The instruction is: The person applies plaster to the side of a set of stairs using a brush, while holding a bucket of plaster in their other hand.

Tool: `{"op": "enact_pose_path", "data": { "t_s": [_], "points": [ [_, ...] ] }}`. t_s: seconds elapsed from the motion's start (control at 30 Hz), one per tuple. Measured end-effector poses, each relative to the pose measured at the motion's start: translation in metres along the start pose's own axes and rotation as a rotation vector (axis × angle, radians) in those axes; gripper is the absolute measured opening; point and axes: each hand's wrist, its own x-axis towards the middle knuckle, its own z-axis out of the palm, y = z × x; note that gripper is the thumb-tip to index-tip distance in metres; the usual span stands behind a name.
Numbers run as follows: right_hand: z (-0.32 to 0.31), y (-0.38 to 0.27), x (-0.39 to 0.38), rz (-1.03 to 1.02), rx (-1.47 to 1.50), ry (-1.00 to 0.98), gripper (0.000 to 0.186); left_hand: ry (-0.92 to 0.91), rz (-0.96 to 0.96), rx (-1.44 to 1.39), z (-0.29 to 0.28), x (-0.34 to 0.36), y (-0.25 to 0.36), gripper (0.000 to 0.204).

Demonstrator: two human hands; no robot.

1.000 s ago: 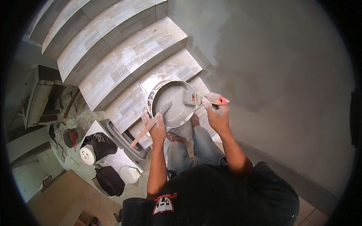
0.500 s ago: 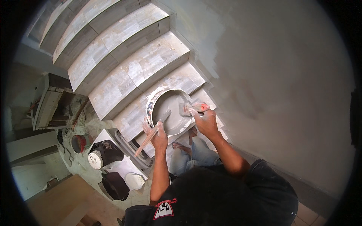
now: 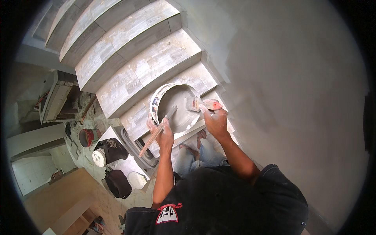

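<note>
A round white bucket (image 3: 158, 94) holding grey paint (image 3: 174, 98) rests on a lower stair. My left hand (image 3: 163, 136) is closed at its near-left rim, fingers against the outside. The same hand grips a long wooden stick (image 3: 150, 141), whose grey-coated upper end reaches over the paint. At the right side of the bucket, my right hand (image 3: 216, 122) holds a flat paintbrush (image 3: 210, 105) with a red-tipped handle. Its bristles, coated grey, point left over the bucket's inner right side. Whitish smears cover the fingers of both hands.
Tiled steps (image 3: 143, 70) climb to the upper left. A grey-coated wall (image 3: 290, 102) rises along the right. On the left stand a red bucket (image 3: 89, 137), black bags (image 3: 118, 183), a white tub (image 3: 137, 180) and a wooden box-like unit (image 3: 56, 98).
The view has shifted slightly, so the bucket sits a little higher in it. The paintbrush has turned, showing more handle to the right. Both hands keep their hold.
</note>
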Motion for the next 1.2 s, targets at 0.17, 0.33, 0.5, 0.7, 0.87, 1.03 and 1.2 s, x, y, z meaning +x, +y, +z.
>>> {"op": "enact_pose_path", "data": {
  "t_s": [0.17,0.33,0.5,0.7,0.87,1.03,1.2],
  "points": [
    [-0.016,0.002,0.005,0.038,0.038,-0.028,0.016,-0.053,-0.124,0.023,0.016,-0.005,0.006,0.075],
    [-0.022,0.017,0.011,0.092,0.148,0.03,0.017,-0.012,-0.164,-0.015,0.031,-0.006,-0.002,0.076],
    [-0.041,0.022,0.018,0.092,0.213,0.102,0.019,0.014,-0.146,-0.079,0.039,-0.002,0.004,0.063],
    [-0.042,0.045,0.026,0.435,0.734,0.214,0.027,0.056,-0.153,-0.124,0.06,0.009,-0.006,0.056],
    [-0.032,0.084,0.034,0.494,1.115,0.188,0.02,0.062,-0.238,-0.199,0.073,0.028,-0.011,0.049],
    [-0.016,0.105,0.047,0.6,1.29,0.141,0.017,-0.03,-0.314,-0.229,0.094,0.054,-0.033,0.055],
    [-0.001,0.126,0.067,0.608,1.364,0.285,0.015,-0.116,-0.399,-0.158,0.124,0.081,-0.084,0.069]
  ]
}}
